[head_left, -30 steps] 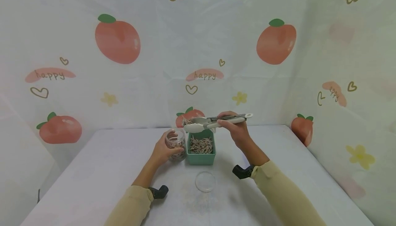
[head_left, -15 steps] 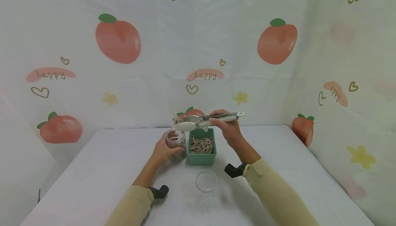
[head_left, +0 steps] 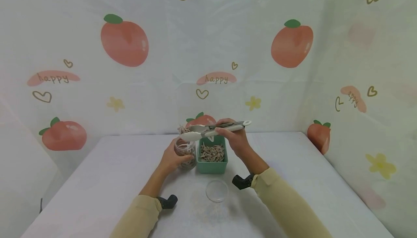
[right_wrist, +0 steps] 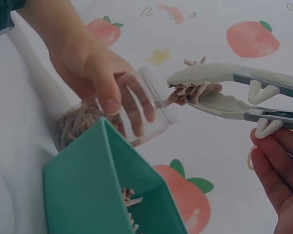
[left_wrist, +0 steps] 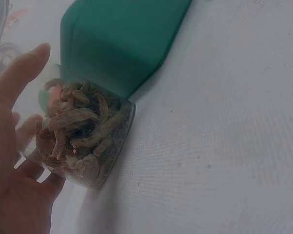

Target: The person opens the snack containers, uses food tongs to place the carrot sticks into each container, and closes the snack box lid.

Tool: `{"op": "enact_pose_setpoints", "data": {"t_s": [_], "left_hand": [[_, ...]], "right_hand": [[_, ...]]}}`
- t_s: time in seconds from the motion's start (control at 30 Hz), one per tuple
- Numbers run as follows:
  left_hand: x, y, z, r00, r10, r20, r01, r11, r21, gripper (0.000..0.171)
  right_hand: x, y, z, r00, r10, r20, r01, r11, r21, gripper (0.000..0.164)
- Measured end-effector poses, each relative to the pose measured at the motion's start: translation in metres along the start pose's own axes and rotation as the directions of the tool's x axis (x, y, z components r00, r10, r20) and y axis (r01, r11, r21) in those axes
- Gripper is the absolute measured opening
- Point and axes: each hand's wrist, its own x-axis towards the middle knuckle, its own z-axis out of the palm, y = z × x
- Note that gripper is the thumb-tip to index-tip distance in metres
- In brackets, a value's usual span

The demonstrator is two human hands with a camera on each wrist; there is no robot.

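Note:
My left hand (head_left: 172, 157) grips a clear jar (head_left: 185, 163) that stands on the table; its thumb and fingers wrap round the side. Brownish dried strips (left_wrist: 83, 122) fill the lower part of the jar in the left wrist view. My right hand (head_left: 235, 138) holds a pair of white and grey tongs (right_wrist: 210, 92) nearly level. Between the tongs' tips is a clump of the same dried strips (right_wrist: 188, 92), just above the jar's open mouth. Right beside the jar stands a green box (head_left: 211, 168), with many more strips inside.
A round clear lid (head_left: 217, 191) lies on the white table (head_left: 130, 180) in front of the green box. Behind the table hangs a white cloth backdrop (head_left: 156, 96) printed with red fruit.
The tongs and my right hand have moved left, carrying the clump from above the green box to above the jar. My left hand and the jar have stayed in place.

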Motion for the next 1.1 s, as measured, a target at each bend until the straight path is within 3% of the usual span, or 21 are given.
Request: {"op": "enact_pose_setpoints", "data": {"t_s": [0.4,1.1], "left_hand": [[0.0,0.002,0.0,0.998,-0.061,-0.023,0.063,0.992,0.108,0.095],[0.0,0.0,-0.001,0.998,-0.058,-0.018,0.059,0.995,0.083,0.097]], "right_hand": [[-0.007,0.006,0.004,0.997,0.071,0.037,-0.071,0.997,0.019,0.024],[-0.004,0.012,-0.001,0.998,0.0,0.068,0.001,1.0,-0.002,0.034]]}}
